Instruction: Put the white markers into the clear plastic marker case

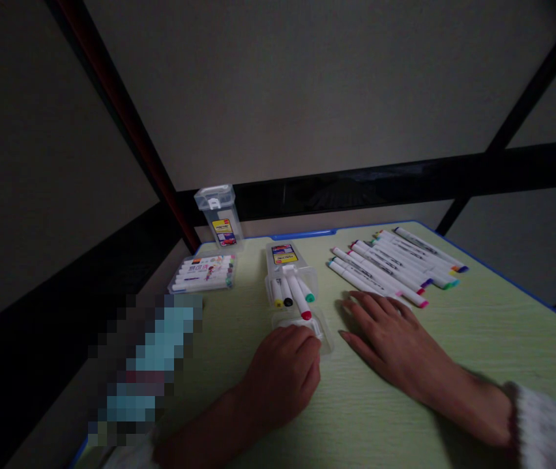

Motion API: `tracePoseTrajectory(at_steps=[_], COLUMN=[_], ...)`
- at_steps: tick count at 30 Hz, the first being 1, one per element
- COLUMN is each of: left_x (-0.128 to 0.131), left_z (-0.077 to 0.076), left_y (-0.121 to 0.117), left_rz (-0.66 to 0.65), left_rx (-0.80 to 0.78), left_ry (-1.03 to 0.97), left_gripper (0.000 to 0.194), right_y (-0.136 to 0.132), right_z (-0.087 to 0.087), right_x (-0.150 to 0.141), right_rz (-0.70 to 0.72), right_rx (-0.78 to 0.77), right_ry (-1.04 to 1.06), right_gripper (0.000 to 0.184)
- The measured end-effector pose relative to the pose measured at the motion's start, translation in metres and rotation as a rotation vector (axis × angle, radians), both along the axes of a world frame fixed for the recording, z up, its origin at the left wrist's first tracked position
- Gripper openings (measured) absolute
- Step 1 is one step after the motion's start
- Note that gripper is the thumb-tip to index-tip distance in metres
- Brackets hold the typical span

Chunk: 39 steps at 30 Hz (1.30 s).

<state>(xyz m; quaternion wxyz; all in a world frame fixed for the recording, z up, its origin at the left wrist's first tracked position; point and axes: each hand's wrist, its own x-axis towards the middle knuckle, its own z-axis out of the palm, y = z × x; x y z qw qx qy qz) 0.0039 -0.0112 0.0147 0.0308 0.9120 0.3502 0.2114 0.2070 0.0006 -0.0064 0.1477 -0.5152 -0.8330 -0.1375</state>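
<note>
In the head view, a clear plastic marker box (287, 259) lies on its side, its mouth facing me. Several markers stick out of it, with yellow, black and green ends; a red-ended marker (299, 296) juts out furthest. The box's clear lid (325, 332) rests on the table in front. My left hand (285, 365) is closed at the lid's near edge; its curled fingers hide whatever they may hold. My right hand (390, 332) lies palm down with fingers spread, its fingertips beside a loose row of white markers (380, 270) with coloured ends.
Another clear box (221, 218) stands upright at the back left, its lid on. A flat pack of markers (204, 272) lies before it. A pixelated turquoise object (160, 352) is at the left edge of the pale green table (356, 417). A wall rises behind.
</note>
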Motion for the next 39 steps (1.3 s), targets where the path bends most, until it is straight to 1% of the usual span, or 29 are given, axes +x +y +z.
tracePoseTrajectory(at_steps=[8, 12, 17, 20, 24, 29, 35, 39], left_x=[-0.001, -0.001, 0.000, -0.001, -0.001, 0.000, -0.003, -0.004], left_z=[0.002, 0.003, 0.002, 0.001, 0.001, 0.002, -0.001, -0.004], left_y=[-0.001, -0.002, -0.002, -0.001, -0.001, -0.001, 0.002, 0.003], left_rz=[0.002, 0.003, 0.006, 0.012, 0.002, 0.006, 0.020, 0.069], left_rx=[-0.039, -0.044, -0.034, -0.028, -0.030, -0.017, 0.020, 0.038], left_ry=[0.006, 0.021, 0.028, 0.022, -0.009, -0.058, -0.094, -0.081], left_gripper=[0.015, 0.015, 0.014, 0.014, 0.015, 0.016, 0.025, 0.030], right_y=[0.009, 0.013, 0.016, 0.017, 0.015, 0.010, 0.009, 0.009], right_z=[0.002, 0.003, 0.002, 0.000, 0.002, 0.007, 0.008, 0.008], right_x=[0.007, 0.009, 0.010, 0.010, 0.009, 0.006, 0.005, 0.006], right_rz=[-0.072, -0.030, 0.055, 0.058, 0.012, -0.039, -0.032, -0.029], right_rx=[-0.017, -0.058, -0.120, -0.147, -0.202, -0.221, -0.213, -0.243], right_ry=[-0.026, 0.009, 0.120, 0.150, 0.110, 0.015, -0.009, 0.004], right_gripper=[0.032, 0.026, 0.021, 0.018, 0.015, 0.013, 0.013, 0.014])
